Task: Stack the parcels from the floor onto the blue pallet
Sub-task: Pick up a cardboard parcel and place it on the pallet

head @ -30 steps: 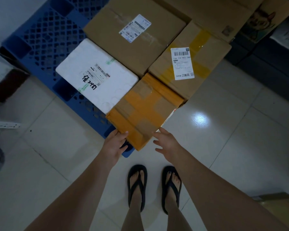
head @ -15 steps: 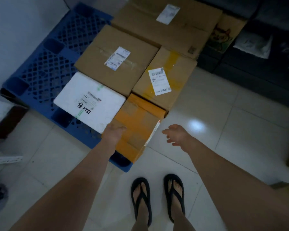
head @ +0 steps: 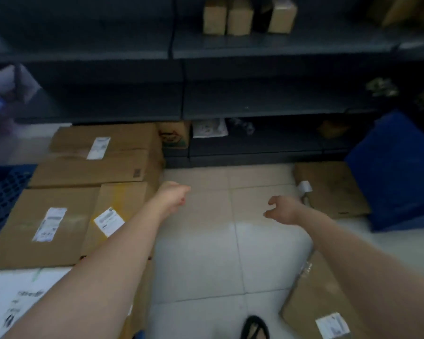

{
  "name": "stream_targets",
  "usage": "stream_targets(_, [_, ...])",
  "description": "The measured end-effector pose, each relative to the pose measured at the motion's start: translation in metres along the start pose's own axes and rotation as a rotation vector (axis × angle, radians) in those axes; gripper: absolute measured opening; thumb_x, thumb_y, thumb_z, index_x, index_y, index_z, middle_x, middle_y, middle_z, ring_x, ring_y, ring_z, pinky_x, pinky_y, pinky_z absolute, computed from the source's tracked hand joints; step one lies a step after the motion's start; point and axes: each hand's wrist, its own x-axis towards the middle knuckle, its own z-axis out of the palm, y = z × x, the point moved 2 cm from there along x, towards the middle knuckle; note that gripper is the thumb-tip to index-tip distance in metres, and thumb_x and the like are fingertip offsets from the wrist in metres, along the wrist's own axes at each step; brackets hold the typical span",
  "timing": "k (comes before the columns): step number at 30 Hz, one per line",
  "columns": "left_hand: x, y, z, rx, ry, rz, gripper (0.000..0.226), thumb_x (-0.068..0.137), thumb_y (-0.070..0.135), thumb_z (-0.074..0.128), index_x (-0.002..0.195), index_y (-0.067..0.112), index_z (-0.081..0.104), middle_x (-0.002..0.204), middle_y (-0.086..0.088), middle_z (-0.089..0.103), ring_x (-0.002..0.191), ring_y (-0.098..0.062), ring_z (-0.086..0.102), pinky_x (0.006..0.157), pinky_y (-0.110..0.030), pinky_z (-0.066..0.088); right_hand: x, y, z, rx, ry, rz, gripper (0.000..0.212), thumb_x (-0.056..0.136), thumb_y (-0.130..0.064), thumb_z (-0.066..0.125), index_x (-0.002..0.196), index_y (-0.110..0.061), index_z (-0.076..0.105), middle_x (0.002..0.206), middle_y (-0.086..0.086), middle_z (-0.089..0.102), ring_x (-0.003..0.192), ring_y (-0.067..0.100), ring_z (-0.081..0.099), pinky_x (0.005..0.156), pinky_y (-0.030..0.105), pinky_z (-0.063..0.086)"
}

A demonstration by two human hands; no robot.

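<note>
Both hands hang empty over the tiled floor [head: 201, 241], the left hand [head: 173, 194] loosely curled, the right hand [head: 283, 209] half open, between cardboard parcels [head: 42, 226] on the blue pallet [head: 3, 192] and a floor parcel [head: 333, 189].

5 parcels [head: 44, 226] sit stacked at left, 2 floor boxes [head: 331, 189] at right (3 small cartons [head: 239, 19] shelved).

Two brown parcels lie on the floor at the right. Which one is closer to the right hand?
The farther parcel, beside the blue object: the right hand nearly reaches its white label. The other parcel lies under the forearm.
</note>
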Motion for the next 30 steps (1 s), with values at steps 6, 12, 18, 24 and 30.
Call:
stream_targets(6, [-0.024,0.125,0.172,0.365,-0.221,0.169,0.025,0.094,0.025,0.055,0.071,0.018,0.047,0.075,-0.006,0.053,0.070,-0.021,0.052,0.059,-0.022,0.036,-0.053,0.189,-0.105,0.203,0.132,0.218,0.056,0.092,-0.023,0.054,0.143,-0.008,0.037,0.141,0.013,0.045,0.110,0.029,0.054,0.083,0.033,0.046])
stream_targets(12, [-0.040,0.181,0.294,0.497,-0.385,0.201,0.019,0.092,0.029,0.057,0.102,0.013,0.053,0.096,-0.011,0.052,0.085,-0.023,0.051,0.077,-0.031,0.041,-0.095,0.316,-0.132,0.404,0.151,0.470,0.046,0.094,-0.028,0.051,0.129,0.001,0.047,0.116,0.018,0.059,0.100,0.032,0.062,0.090,0.043,0.050])
stream_targets(18, [-0.011,0.243,0.365,0.595,-0.405,0.259,0.027,0.091,0.030,0.059,0.111,0.012,0.055,0.105,-0.009,0.055,0.090,-0.022,0.055,0.082,-0.035,0.045,-0.078,0.374,-0.142,0.690,0.177,0.548,0.047,0.093,-0.031,0.054,0.133,-0.009,0.045,0.109,0.010,0.059,0.090,0.025,0.062,0.085,0.037,0.050])
stream_targets(24, [0.072,0.289,0.436,0.740,-0.420,0.353,0.030,0.090,0.028,0.060,0.112,0.007,0.061,0.091,-0.007,0.060,0.077,-0.019,0.055,0.066,-0.027,0.044,-0.007,0.405,-0.153,0.946,0.182,0.644,0.039,0.093,-0.031,0.054,0.127,-0.010,0.052,0.109,0.010,0.062,0.093,0.025,0.065,0.085,0.037,0.052])
stream_targets(30, [0.189,0.299,0.525,0.963,-0.470,0.397,0.028,0.092,0.020,0.056,0.115,0.005,0.061,0.114,-0.012,0.062,0.108,-0.028,0.058,0.091,-0.033,0.046,0.131,0.414,-0.126,0.991,0.007,0.696,0.045,0.094,-0.034,0.051,0.132,-0.009,0.047,0.113,0.008,0.057,0.100,0.025,0.062,0.089,0.038,0.051])
